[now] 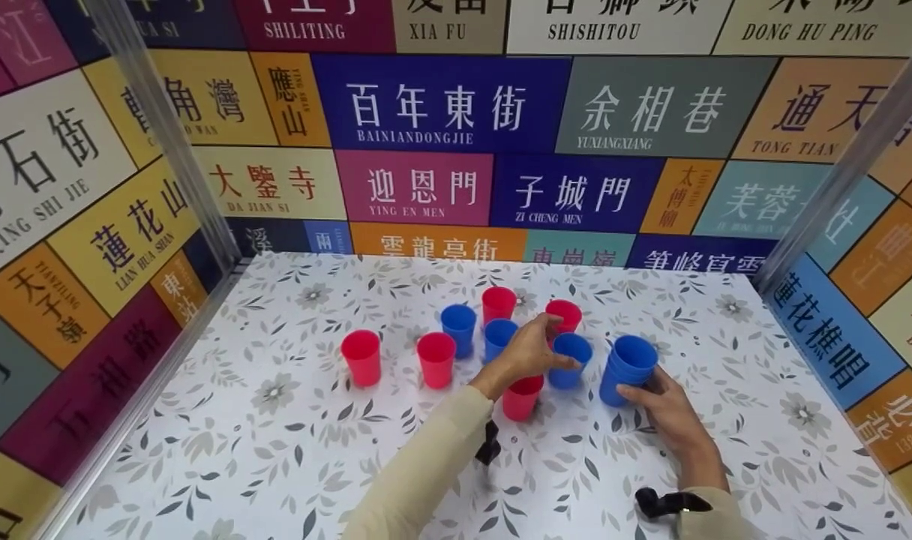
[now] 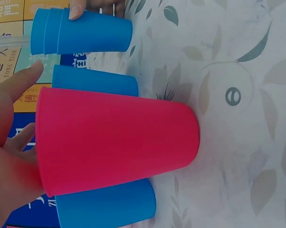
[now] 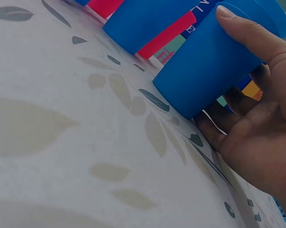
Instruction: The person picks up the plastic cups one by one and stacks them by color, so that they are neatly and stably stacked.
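Observation:
My right hand (image 1: pixel 670 409) grips a stack of nested blue cups (image 1: pixel 627 375) at the right end of the group, thumb on the near side. The right wrist view shows the thumb near the rim of the blue stack (image 3: pixel 214 61), whose base is at the tabletop. My left hand (image 1: pixel 527 349) reaches over a red cup (image 1: pixel 522 401) with thumb and fingers spread around the rim level of a single blue cup (image 1: pixel 568 367). In the left wrist view the thumb stands above that blue cup's rim, and the red cup (image 2: pixel 119 142) hides part of the fingers.
Behind the left hand stand a red cup (image 1: pixel 564 313) and a partly covered blue cup (image 1: pixel 499 337). Farther left are a blue cup (image 1: pixel 460 334) and red cups (image 1: pixel 436 364), (image 1: pixel 361 360), with another red cup (image 1: pixel 499 304) at the back. A sign-patterned wall (image 1: pixel 441 105) encloses the floral tabletop (image 1: pixel 276 450).

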The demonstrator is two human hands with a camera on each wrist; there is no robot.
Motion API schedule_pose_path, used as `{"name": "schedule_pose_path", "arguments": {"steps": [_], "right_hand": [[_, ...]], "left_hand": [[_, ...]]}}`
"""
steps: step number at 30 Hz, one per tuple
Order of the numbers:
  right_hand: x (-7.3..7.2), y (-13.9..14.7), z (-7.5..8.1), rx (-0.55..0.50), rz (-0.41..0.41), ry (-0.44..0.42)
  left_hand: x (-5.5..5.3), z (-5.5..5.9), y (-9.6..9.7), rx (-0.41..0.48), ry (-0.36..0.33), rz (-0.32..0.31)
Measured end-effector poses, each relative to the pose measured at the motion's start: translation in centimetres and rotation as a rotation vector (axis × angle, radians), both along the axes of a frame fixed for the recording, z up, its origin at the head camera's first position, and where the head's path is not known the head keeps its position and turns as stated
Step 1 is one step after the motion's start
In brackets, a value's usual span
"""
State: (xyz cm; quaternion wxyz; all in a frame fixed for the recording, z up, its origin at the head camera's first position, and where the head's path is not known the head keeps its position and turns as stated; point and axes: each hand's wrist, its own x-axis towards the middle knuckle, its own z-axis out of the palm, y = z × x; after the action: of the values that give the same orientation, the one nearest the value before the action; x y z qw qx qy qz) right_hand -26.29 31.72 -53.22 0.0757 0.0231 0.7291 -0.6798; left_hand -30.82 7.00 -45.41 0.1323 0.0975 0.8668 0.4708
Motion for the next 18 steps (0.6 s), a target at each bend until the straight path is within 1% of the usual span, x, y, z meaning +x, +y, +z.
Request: {"name": "schedule_pose_path", "arguments": {"steps": [4,7,13,18], "right_hand": [[-0.1,0.2,-0.2,-0.008,-0.005,0.002],[-0.1,0.2,-0.4,-0.003,-0.005,0.013],[0.0,0.0,-0.4,0.012,-0.001,0.026],[0.2,0.0,-0.2,-0.002,0.013,0.021]], "left_hand": [[-0.4,0.2,0.1,-0.032,-0.022,-0.034],[-0.7,0.2,0.0,-0.051,-0.025,-0.069],[-1.3,0.0,-0.6,-0.045,-0.059,-0.124],[-1.7,-0.3,-1.0,-0.053,-0.039,-0.167]]}}
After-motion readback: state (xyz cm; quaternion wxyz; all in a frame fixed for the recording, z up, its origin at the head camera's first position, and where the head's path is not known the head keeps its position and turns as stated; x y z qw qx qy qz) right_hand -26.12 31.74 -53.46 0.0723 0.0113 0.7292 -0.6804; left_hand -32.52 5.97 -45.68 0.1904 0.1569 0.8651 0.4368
